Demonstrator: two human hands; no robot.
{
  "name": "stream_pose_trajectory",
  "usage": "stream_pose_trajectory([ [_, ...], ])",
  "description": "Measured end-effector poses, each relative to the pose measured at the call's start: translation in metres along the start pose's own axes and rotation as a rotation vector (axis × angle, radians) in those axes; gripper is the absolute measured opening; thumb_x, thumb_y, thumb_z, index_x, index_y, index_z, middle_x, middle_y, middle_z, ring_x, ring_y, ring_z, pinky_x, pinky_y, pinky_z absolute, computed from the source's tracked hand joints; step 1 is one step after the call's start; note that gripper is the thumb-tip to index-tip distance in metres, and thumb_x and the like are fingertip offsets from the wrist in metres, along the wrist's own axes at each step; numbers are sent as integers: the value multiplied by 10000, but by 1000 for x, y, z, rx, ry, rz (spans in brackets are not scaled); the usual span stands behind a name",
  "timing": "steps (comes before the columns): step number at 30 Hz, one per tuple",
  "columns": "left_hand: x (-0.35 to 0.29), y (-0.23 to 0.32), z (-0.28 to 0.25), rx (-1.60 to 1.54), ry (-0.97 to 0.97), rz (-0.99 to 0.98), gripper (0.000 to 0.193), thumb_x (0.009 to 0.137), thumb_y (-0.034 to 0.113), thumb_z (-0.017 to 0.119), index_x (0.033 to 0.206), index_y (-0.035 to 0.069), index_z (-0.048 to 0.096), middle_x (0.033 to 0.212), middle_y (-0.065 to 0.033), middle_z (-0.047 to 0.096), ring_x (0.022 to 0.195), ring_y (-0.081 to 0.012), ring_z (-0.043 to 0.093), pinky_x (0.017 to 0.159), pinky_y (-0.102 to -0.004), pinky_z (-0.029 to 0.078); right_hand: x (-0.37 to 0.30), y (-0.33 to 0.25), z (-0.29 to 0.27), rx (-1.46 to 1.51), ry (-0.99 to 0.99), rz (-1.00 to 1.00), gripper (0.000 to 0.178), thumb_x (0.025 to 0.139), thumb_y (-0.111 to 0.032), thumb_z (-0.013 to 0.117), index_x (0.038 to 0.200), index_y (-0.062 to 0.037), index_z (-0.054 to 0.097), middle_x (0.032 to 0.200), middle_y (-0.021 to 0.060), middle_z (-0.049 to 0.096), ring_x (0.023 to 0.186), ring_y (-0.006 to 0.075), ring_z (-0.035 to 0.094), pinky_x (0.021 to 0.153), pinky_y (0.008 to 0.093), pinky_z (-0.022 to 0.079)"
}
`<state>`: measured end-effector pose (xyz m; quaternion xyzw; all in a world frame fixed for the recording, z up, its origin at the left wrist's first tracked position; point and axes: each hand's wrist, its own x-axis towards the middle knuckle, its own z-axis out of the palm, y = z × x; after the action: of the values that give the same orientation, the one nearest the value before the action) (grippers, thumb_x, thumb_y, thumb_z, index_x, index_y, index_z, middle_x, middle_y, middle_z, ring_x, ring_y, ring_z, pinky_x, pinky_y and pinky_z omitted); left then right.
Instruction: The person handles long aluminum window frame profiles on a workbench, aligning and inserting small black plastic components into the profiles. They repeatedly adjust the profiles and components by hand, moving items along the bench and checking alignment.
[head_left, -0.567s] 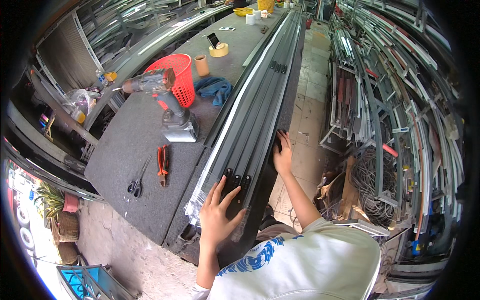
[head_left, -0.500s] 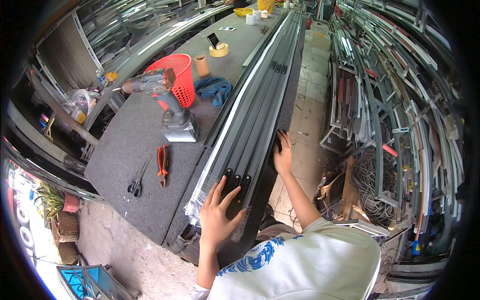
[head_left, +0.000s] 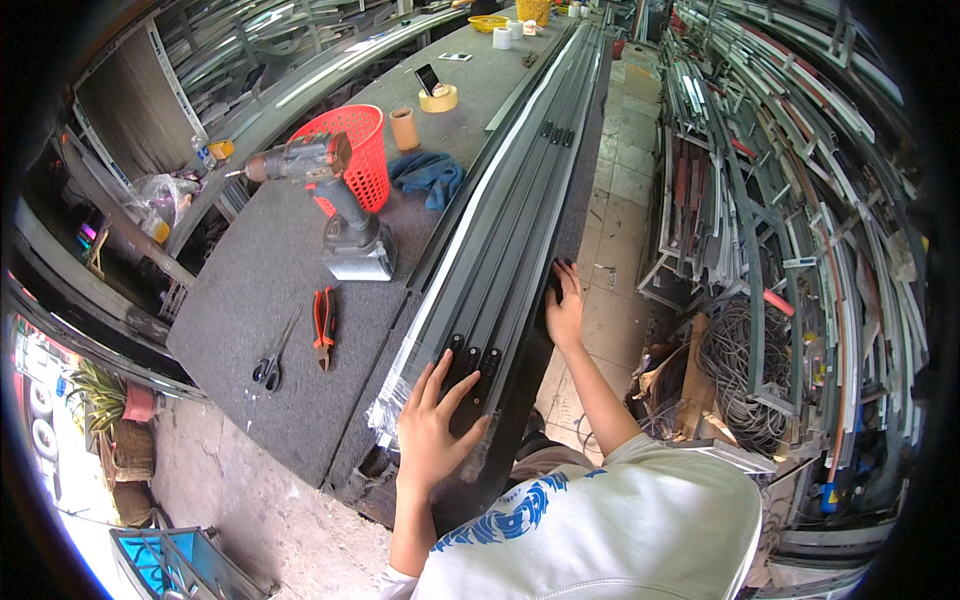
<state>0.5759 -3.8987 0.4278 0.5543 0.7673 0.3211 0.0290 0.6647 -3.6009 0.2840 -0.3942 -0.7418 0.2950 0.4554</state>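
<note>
Long dark grey metal profiles (head_left: 510,220) lie side by side along the right part of the carpeted workbench. Small black fittings (head_left: 473,358) sit at their near ends, and more black fittings (head_left: 556,133) show farther up. My left hand (head_left: 432,420) rests with fingers spread on the near end of the profiles, fingertips beside the fittings. Clear plastic film (head_left: 388,412) wraps the near left corner. My right hand (head_left: 565,312) lies along the right outer edge of the profiles, fingers stretched forward and the thumb side partly hidden.
Left of the profiles are a cordless drill (head_left: 345,215), pliers (head_left: 323,328), scissors (head_left: 271,365), a red basket (head_left: 372,150) and a blue cloth (head_left: 430,178). A tape roll (head_left: 438,99) sits farther back. Racks of metal bars (head_left: 810,230) line the right side, beyond a tiled floor (head_left: 615,225).
</note>
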Motion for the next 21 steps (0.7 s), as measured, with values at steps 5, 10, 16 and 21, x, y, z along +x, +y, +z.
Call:
stream_pose_trajectory([
  [5, 0, 0, 0, 7, 3, 0, 553, 748, 298, 770, 1284, 197, 676, 1508, -150, 476, 1337, -403, 490, 1057, -469, 457, 0, -2, -1, -5, 0, -29, 486, 863, 42, 545, 1348, 12, 552, 1453, 211, 500, 1461, 391, 326, 1202, 441, 280],
  [10, 0, -1, 0, 10, 5, 3, 558, 747, 301, 770, 1287, 201, 675, 1507, -146, 478, 1338, -402, 490, 1060, -470, 456, 0, -7, -3, 1, 1, -30, 486, 860, 43, 538, 1345, 22, 551, 1451, 211, 501, 1459, 395, 328, 1202, 442, 283],
  [16, -1, -2, 2, 3, 0, 4, 567, 755, 316, 768, 1302, 214, 664, 1520, -133, 466, 1346, -399, 482, 1066, -472, 452, -1, -7, -3, 7, 1, -28, 491, 845, 55, 545, 1335, 21, 556, 1445, 203, 508, 1458, 394, 332, 1200, 440, 288],
  [21, -1, -3, 2, 15, -5, -9, 571, 751, 356, 769, 1299, 226, 674, 1526, -123, 465, 1364, -363, 480, 1085, -460, 441, 0, -6, -1, -1, 19, -26, 475, 850, 60, 541, 1322, 18, 564, 1439, 205, 512, 1456, 391, 337, 1192, 443, 300],
])
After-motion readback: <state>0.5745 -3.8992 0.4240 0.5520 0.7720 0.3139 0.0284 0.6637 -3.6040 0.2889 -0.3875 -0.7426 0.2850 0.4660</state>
